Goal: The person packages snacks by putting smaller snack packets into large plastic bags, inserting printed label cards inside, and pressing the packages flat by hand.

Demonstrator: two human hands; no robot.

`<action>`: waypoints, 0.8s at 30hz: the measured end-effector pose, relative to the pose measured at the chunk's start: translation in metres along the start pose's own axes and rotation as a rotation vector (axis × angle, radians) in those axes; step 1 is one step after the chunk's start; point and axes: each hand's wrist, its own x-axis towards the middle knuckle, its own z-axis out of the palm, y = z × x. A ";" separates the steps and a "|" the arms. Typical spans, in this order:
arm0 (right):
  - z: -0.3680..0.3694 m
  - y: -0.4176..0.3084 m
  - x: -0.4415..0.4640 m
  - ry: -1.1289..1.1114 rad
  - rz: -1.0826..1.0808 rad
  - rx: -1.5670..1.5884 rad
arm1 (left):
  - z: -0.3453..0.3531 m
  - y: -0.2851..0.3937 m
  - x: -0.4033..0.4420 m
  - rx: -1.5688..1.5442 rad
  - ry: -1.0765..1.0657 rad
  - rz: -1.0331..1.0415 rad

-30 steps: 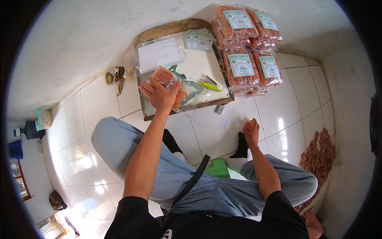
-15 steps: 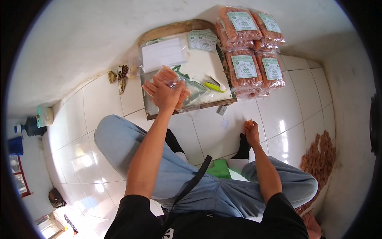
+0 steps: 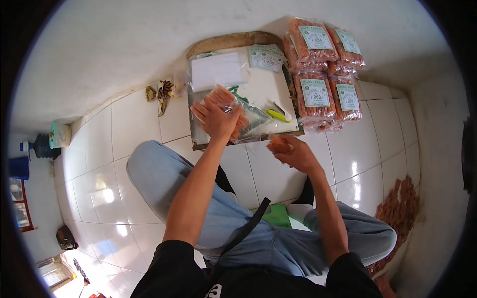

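A clear plastic bag of orange-brown snack strips (image 3: 221,97) lies on the low wooden-edged table. Over it, my left hand (image 3: 217,121) grips the bag and its strips from above, fingers to one side and thumb to the other. My right hand (image 3: 298,156) is just off the table's front edge, its fingers closed round a small bunch of loose orange-brown snack strips (image 3: 279,145). A stack of white sheets in clear plastic (image 3: 216,72) and several green-printed labels (image 3: 266,57) lie behind the bag. To its right is a yellow-green handled tool (image 3: 279,115).
Labelled packs of snack strips (image 3: 315,93) are stacked right of the table (image 3: 293,133). A pile of loose brown pieces (image 3: 400,203) spreads along the right wall. Small bananas (image 3: 165,92) lie on the tiles to the left. A green object (image 3: 277,215) sits between my legs.
My right hand has come up and left from the floor to the table's front edge, with a bunch of snack strips in it. My left hand stays on the bag; the view shifts slightly.
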 end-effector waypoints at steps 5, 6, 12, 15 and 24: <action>0.048 -0.001 0.027 0.395 -0.416 -0.447 | 0.004 -0.003 0.000 -0.003 0.040 0.033; 0.054 -0.008 0.031 0.371 -0.343 -0.418 | 0.003 -0.003 0.000 -0.012 0.035 0.034; 0.077 -0.011 0.058 0.525 -0.214 -0.570 | -0.008 0.010 -0.003 -0.022 -0.045 -0.094; 0.081 -0.020 0.062 0.571 -0.156 -0.562 | -0.007 0.008 -0.003 0.062 -0.018 -0.073; 0.090 -0.020 0.073 0.597 -0.165 -0.369 | 0.000 -0.004 0.000 0.155 0.104 0.304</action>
